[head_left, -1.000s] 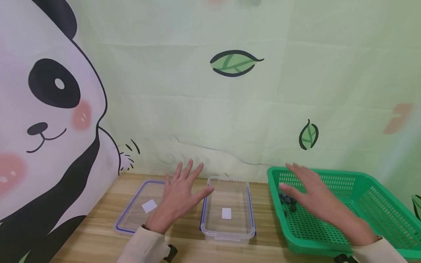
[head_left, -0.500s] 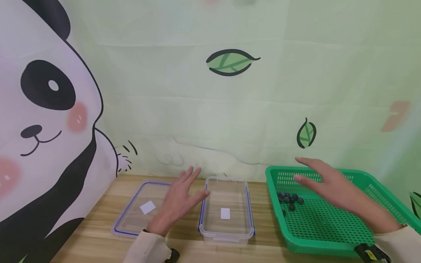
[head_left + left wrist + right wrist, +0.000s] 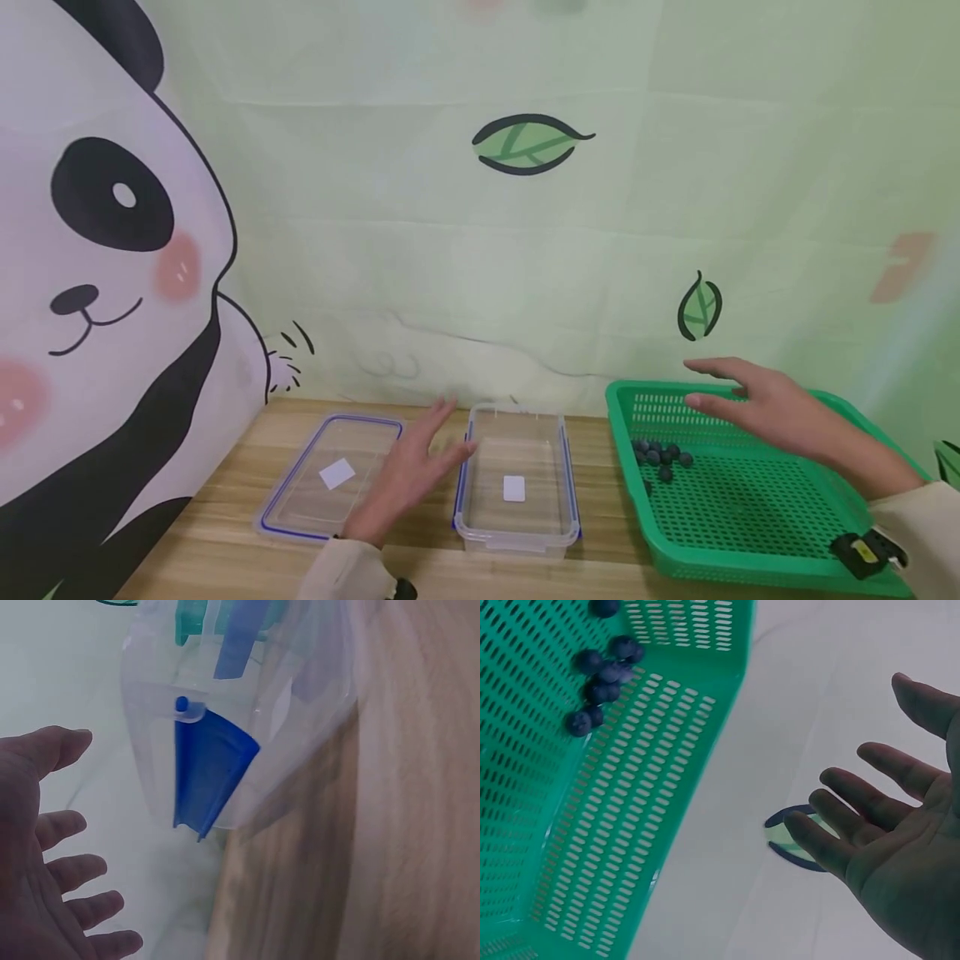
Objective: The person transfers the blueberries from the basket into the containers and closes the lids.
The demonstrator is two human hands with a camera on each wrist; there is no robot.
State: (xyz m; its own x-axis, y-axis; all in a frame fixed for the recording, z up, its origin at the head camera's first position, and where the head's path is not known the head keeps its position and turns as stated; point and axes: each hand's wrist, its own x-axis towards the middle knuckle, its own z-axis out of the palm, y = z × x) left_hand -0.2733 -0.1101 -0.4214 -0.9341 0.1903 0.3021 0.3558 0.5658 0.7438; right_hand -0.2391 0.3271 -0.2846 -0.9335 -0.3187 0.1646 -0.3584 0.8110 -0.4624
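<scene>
My left hand [image 3: 408, 475] hovers between a flat clear lid [image 3: 300, 500] with a blue seal and a clear plastic box [image 3: 543, 467]. Its fingers are spread and hold nothing. In the left wrist view, a blue side latch [image 3: 210, 769] hangs from the box, apart from the fingers. Over the green basket [image 3: 750, 557] my right hand [image 3: 780, 408] is raised, its fingers loosely extended and holding nothing. Several blueberries [image 3: 665, 457] lie in the basket's left back corner. The right wrist view shows these blueberries [image 3: 600, 675] well away from the fingers.
All the containers stand on a wooden table [image 3: 420, 575]. White labels mark the lid and the box. Behind the table hangs a pale green cloth [image 3: 420, 275] printed with a panda [image 3: 112, 292] and leaves. Dark bands with devices sit at both wrists.
My right hand has moved right, uncovering the blueberries, and its fingers are less spread. My left hand has sunk slightly. The box, lid and basket stay in place.
</scene>
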